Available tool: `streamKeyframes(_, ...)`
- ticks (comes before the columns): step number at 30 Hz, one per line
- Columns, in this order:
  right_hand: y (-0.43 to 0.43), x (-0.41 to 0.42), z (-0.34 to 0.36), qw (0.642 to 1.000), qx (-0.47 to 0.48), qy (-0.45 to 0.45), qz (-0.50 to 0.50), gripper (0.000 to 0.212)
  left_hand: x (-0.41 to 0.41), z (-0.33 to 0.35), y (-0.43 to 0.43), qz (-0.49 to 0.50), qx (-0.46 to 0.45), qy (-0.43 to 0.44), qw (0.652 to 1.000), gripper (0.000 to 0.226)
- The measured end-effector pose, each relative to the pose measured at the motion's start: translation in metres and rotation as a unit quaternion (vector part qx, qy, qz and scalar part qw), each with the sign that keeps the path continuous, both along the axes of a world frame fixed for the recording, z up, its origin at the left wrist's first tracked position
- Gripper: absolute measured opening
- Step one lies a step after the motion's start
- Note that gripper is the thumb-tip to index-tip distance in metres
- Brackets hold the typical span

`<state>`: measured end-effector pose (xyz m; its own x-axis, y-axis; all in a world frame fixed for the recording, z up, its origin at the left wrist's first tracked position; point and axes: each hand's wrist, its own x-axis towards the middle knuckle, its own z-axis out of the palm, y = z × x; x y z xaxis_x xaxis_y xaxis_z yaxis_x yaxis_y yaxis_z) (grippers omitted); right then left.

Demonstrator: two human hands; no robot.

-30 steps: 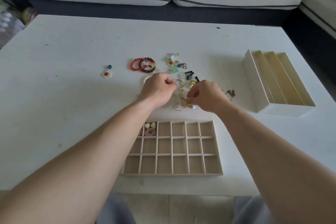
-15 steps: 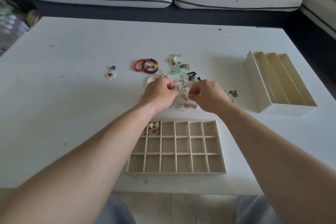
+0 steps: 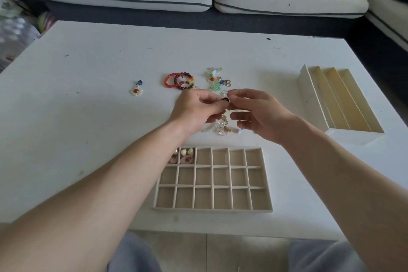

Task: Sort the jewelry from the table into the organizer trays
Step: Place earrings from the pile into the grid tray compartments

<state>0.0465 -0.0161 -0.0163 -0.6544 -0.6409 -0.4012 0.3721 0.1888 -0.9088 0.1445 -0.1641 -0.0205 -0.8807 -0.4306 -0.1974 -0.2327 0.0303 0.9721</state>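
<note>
My left hand [image 3: 194,109] and my right hand [image 3: 260,112] meet above the jewelry pile [image 3: 223,126] at the table's middle. Between their fingertips they pinch a small dark earring [image 3: 225,100] with a wire hook. The grid organizer tray [image 3: 213,211] lies in front of the pile, nearer to me. Its top-left cells hold cream heart pieces and pink oval pieces [image 3: 186,155]. Red and dark bead bracelets [image 3: 179,81] lie behind my left hand. Green and gold charms [image 3: 217,79] lie behind the fingertips.
A flower pendant with a red centre [image 3: 136,90] lies alone to the left. A long-slot organizer tray [image 3: 340,100] stands at the right of the white table [image 3: 88,117]. A sofa runs along the far side.
Both hands have lifted off the pile and now hold the small dark earring up between them. My right hand's lower fingers have spread.
</note>
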Motion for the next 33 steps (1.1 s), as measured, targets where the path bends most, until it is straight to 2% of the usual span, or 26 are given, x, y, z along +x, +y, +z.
streamKeyframes(6,0.005,0.008,0.008,0.994,0.024,0.102,0.023,0.011,0.007,-0.001,-0.004,-0.015,0.014,-0.019,1.000,0.011)
streamKeyframes(13,0.001,0.013,0.007,0.967,0.077,0.240,0.034,0.010,0.014,0.000,-0.005,-0.073,0.005,-0.044,0.996,0.015)
streamKeyframes(21,-0.005,0.024,0.000,0.933,0.130,0.309,0.128,0.016,0.033,0.000,-0.017,-0.115,-0.104,-0.111,0.982,0.003)
streamKeyframes(25,-0.012,0.036,-0.013,0.911,0.170,0.347,0.145,0.015,0.038,-0.005,-0.022,-0.123,-0.211,-0.141,0.959,0.008)
streamKeyframes(29,-0.018,0.050,-0.023,0.902,0.203,0.349,0.155,0.018,0.045,-0.010,-0.031,-0.126,-0.274,-0.159,0.940,0.010)
streamKeyframes(33,-0.020,0.061,-0.030,0.886,0.240,0.363,0.163,0.021,0.049,-0.015,-0.035,-0.151,-0.324,-0.177,0.917,0.021)
